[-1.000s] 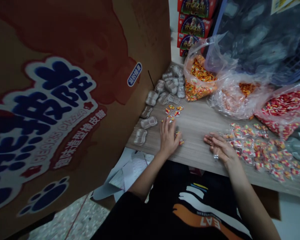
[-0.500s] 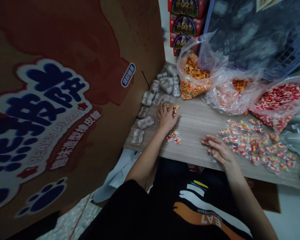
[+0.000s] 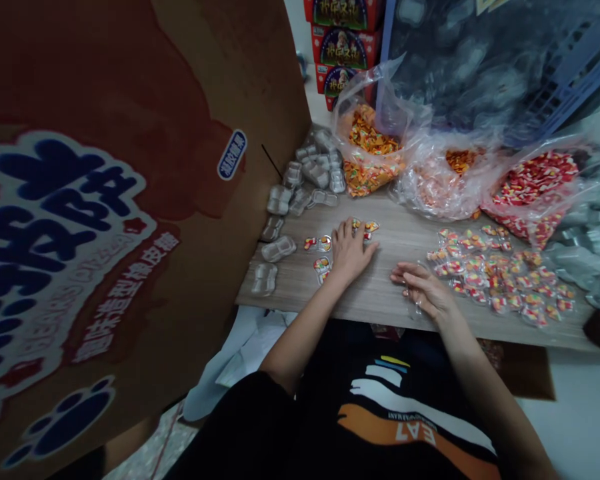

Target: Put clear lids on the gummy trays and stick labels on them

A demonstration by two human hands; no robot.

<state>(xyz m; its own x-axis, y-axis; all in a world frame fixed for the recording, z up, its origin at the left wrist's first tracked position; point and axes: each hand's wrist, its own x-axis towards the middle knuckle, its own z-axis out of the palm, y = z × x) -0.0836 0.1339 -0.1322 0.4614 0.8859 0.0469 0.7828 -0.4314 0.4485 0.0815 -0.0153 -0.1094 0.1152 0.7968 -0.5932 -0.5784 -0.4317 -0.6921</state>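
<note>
My left hand (image 3: 351, 253) is palm down on the table with its fingers apart. Its fingertips touch a small clear pack of colourful candies (image 3: 367, 227), partly covering it. Just left of that hand lie more filled packs, one with red and yellow pieces (image 3: 317, 243) and another below it (image 3: 323, 268). My right hand (image 3: 423, 290) is held palm inward near the table's front edge, its fingers curled on a clear plastic shell (image 3: 413, 305). Right of it spreads a group of filled candy packs (image 3: 500, 273).
Empty clear trays (image 3: 279, 248) line the left side beside a large carton (image 3: 190, 167). Behind stand open bags of orange candy (image 3: 373, 150) and red candy (image 3: 535, 190), a blue crate (image 3: 387, 73) and stacked red boxes (image 3: 343, 47). More clear shells (image 3: 587, 247) lie at right.
My left hand has slid right along the table with the candy pack under its fingertips, uncovering packs to its left. My right hand stays about where it was. The view has shifted slightly right.
</note>
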